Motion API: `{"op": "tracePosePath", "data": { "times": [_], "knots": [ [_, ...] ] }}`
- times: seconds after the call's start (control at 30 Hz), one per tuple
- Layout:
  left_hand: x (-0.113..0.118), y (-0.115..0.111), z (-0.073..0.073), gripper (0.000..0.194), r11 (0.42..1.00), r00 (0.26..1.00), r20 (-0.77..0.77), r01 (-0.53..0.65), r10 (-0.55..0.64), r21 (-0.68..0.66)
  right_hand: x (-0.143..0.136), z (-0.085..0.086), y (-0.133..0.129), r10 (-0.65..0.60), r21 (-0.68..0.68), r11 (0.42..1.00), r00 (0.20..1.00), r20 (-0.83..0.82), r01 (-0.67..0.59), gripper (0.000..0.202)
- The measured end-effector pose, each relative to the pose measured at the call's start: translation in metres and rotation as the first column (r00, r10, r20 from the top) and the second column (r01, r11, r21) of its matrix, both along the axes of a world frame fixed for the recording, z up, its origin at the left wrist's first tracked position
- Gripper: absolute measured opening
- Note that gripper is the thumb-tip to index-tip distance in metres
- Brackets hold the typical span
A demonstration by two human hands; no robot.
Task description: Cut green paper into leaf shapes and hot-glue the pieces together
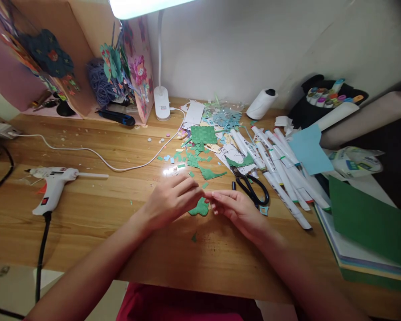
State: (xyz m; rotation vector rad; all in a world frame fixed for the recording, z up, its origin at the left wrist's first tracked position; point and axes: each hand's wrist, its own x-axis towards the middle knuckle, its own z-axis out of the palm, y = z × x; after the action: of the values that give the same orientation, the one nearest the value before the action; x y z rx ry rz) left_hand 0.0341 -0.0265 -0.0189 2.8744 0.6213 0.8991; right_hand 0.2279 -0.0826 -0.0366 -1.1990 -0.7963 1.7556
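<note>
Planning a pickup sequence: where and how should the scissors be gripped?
Probably best by the black handle loops of the scissors, right hand coming from the near side. The loops face the person and the blades point away toward the green paper scrap. Markers crowd the right side, so avoid sweeping in from there.

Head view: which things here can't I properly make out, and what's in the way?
- Head view: whatever the left hand and right hand may pinch between them, hidden by their own fingers.
- Head view: the upper part of the green cutout, behind the left hand.
- Head view: the rest of the lamp, cut off by the top edge.
- Head view: any lettering on the markers, too small to read.
</note>
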Motion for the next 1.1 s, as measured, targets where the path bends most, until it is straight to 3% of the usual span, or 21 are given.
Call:
{"op": "tracePosePath", "data": {
  "times": [0.17, 0.37, 0.53, 0.9, 1.0, 1.1],
  "knots": [
    [0.003, 0.000, -0.004, 0.008, 0.997, 0.998, 0.056, -0.033, 0.037, -0.070, -0.002, 0.003, 0.000, 0.055, 0.049, 0.997, 0.998, 0.040, -0.057, 0.022],
    [0.005, 0.000, -0.007, 0.009, 0.969, 0.983, 0.152, -0.068, 0.106, -0.238, -0.002, 0.005, -0.001, 0.027, 0.064, 0.998, 0.998, 0.049, -0.030, 0.019],
    [0.005, -0.003, -0.004, 0.016, 0.931, 0.988, 0.129, -0.034, 0.086, -0.364, 0.000, 0.006, -0.002, 0.010, 0.102, 0.995, 0.994, 0.113, -0.022, 0.020],
    [0.005, -0.006, -0.006, 0.009, 0.943, 0.983, 0.185, 0.042, 0.021, -0.331, -0.001, 0.011, -0.003, 0.072, 0.237, 0.963, 0.970, 0.233, -0.129, 0.022],
    [0.006, -0.009, -0.001, 0.007, 0.916, 0.977, 0.207, 0.043, 0.045, -0.400, 0.000, 0.011, -0.004, 0.090, 0.269, 0.949, 0.957, 0.274, -0.166, 0.024],
    [0.008, -0.013, 0.006, 0.012, 0.836, 0.964, 0.237, 0.030, 0.120, -0.548, 0.001, 0.010, -0.004, 0.083, 0.308, 0.937, 0.963, 0.258, -0.163, 0.025]
  ]
}}
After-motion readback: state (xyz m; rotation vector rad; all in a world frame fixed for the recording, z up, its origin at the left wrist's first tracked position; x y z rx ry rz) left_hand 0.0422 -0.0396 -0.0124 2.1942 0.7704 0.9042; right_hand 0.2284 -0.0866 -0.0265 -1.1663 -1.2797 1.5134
